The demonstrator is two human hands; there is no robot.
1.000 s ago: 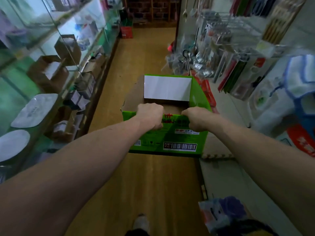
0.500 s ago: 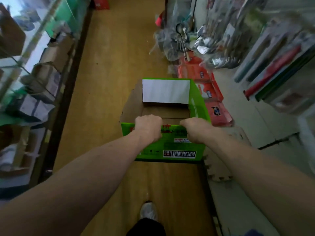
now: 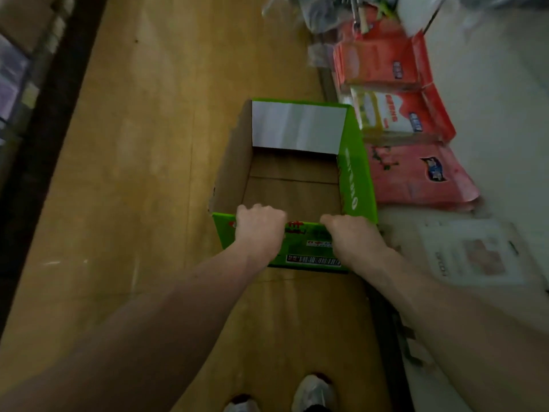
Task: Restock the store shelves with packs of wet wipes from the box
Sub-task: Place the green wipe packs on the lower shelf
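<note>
Left hand (image 3: 260, 226) and right hand (image 3: 349, 236) clench the near rim of the green box (image 3: 355, 173) (apparently empty), centre frame; advise keeping it level when lowering.

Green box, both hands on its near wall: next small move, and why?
Probably lower the green box to the wooden floor, beside the red packs at its right. The left hand and right hand both grip its near wall, and what shows of its inside is bare cardboard, so it seems to hold nothing to shelve.
</note>
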